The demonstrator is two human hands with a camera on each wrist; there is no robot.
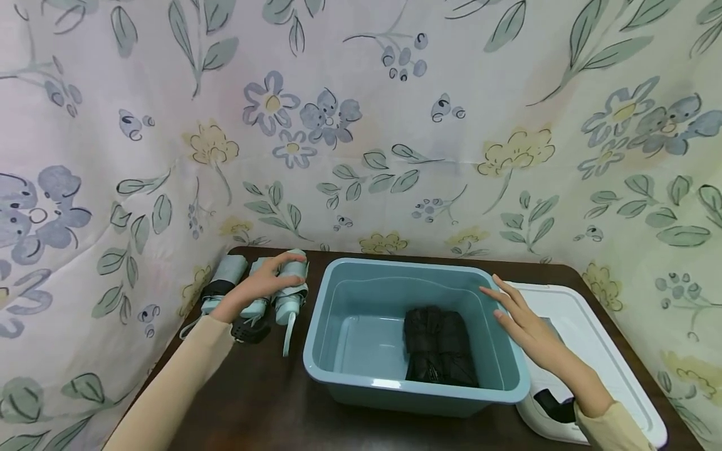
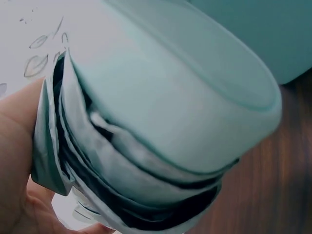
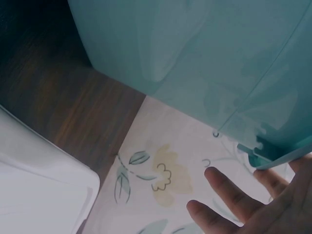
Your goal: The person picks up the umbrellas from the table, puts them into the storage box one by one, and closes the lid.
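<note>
My left hand [image 1: 261, 283] grips a pale green folded umbrella [image 1: 289, 307], the rightmost of three lying side by side at the back left of the table. Close up in the left wrist view, the umbrella's smooth rounded handle [image 2: 185, 92] shows above loose folds of fabric, with my fingers around it. To its right stands a blue-green plastic tub [image 1: 395, 384] holding black folded fabric bundles [image 1: 440, 344] at its right side. My right hand [image 1: 527, 329] touches the tub's right rim with its fingers spread and nearly straight.
Two more pale folded umbrellas, one with a black band [image 1: 219, 288], lie left of the gripped one. A white lid-like panel [image 1: 603, 338] lies right of the tub, under my right forearm. Flowered cloth [image 1: 361, 125] hangs behind the dark wooden table [image 1: 254, 401].
</note>
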